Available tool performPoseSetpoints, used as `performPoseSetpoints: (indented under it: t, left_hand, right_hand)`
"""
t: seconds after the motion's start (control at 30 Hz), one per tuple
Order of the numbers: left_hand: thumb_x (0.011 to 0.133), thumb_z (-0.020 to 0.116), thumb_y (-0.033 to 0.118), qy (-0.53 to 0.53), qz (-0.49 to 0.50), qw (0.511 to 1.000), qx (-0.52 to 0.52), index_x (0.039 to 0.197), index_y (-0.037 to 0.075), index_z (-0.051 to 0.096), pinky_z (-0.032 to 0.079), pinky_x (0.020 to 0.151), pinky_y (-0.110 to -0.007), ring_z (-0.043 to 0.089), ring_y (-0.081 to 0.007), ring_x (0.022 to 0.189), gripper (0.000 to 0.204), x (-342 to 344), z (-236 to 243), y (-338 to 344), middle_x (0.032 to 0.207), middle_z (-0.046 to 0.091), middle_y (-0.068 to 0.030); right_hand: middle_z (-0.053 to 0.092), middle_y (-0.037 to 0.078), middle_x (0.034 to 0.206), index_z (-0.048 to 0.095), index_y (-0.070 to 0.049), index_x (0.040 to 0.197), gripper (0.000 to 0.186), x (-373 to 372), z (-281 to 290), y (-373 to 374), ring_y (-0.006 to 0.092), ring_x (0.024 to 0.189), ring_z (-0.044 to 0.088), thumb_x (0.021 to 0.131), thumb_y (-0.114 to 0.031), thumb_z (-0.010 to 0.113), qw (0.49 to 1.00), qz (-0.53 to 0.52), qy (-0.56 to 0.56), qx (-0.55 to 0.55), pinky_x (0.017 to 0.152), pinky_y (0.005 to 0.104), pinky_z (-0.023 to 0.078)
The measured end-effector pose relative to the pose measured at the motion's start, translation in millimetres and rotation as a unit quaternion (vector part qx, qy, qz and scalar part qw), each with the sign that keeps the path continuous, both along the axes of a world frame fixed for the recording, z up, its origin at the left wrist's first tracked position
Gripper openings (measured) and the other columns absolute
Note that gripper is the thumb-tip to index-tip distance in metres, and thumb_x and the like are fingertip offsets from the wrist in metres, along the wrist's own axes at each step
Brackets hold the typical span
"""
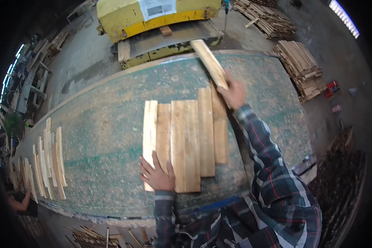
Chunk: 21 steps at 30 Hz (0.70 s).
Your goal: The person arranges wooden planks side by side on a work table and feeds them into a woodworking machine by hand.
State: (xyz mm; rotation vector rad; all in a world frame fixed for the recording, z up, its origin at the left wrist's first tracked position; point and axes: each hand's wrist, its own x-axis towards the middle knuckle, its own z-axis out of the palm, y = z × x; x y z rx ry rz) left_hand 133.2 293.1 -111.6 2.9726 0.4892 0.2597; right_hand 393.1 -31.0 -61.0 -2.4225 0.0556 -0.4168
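Note:
A row of wooden boards (185,144) lies side by side on the green worktable (107,128), their ends uneven. My left hand (159,177) rests flat with spread fingers on the near ends of the leftmost boards, over a pale board (151,124) and the one beside it. Gripped in my right hand (234,91) is a separate wooden board (209,60), held by its near end. It slants up and left, past the far right end of the row, with its far end near the yellow machine. Whether it touches the table is unclear.
A yellow machine (161,29) stands beyond the far edge, a small wood block (165,30) on its bed. More narrow boards (49,161) lie at the table's left, near another person's arm (22,202). Stacked boards (299,68) and a red object (331,89) are on the right floor.

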Motion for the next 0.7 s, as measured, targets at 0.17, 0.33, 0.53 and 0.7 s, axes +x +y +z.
performPoseSetpoints:
  t: [0.17,0.33,0.53,0.7]
  left_hand:
    - [0.100,0.055,0.055,-0.022,0.011,1.000,0.018,0.162,0.028,0.038,0.028,0.113,-0.070,0.033,-0.0510,0.147,0.069,-3.6,-9.9,5.0,0.164,0.030,-0.0284]
    - [0.100,0.052,0.061,0.007,0.033,0.999,-0.005,0.163,0.027,0.035,0.023,0.113,-0.074,0.022,-0.0551,0.151,0.073,-0.3,-7.8,2.9,0.167,0.023,-0.0298]
    - [0.074,0.055,0.093,0.073,-0.213,0.972,0.064,0.162,0.040,0.035,0.006,0.108,-0.086,0.007,-0.0549,0.156,0.104,-74.7,12.9,-3.9,0.173,0.012,-0.0204]
    - [0.066,0.055,0.098,0.096,-0.212,0.970,0.066,0.158,0.046,0.039,0.004,0.106,-0.089,0.007,-0.0543,0.156,0.107,-71.4,8.3,-16.0,0.174,0.015,-0.0146]
  right_hand:
    - [0.069,0.017,0.130,0.059,-0.008,0.147,0.075,-198.6,-34.4,-68.2,0.0348,0.099,0.057,0.075,-0.021,0.078,0.992,-0.115,0.037,0.032,0.093,0.0441,0.047]
    - [0.057,0.029,0.144,0.052,-0.005,0.151,0.084,-264.5,-83.3,-21.8,0.0406,0.119,0.053,0.080,-0.040,0.082,0.999,0.012,-0.001,0.052,0.107,0.0506,0.039]
    - [0.008,0.039,0.165,0.024,-0.008,0.164,0.114,-302.7,-55.5,18.6,0.0569,0.152,0.012,0.082,-0.068,0.074,0.992,0.080,0.074,-0.061,0.122,0.0676,0.008]
    - [0.009,0.037,0.166,0.021,-0.005,0.164,0.116,-320.6,-63.9,13.3,0.0526,0.155,0.009,0.082,-0.067,0.075,0.992,0.076,0.061,-0.079,0.122,0.0682,0.004]
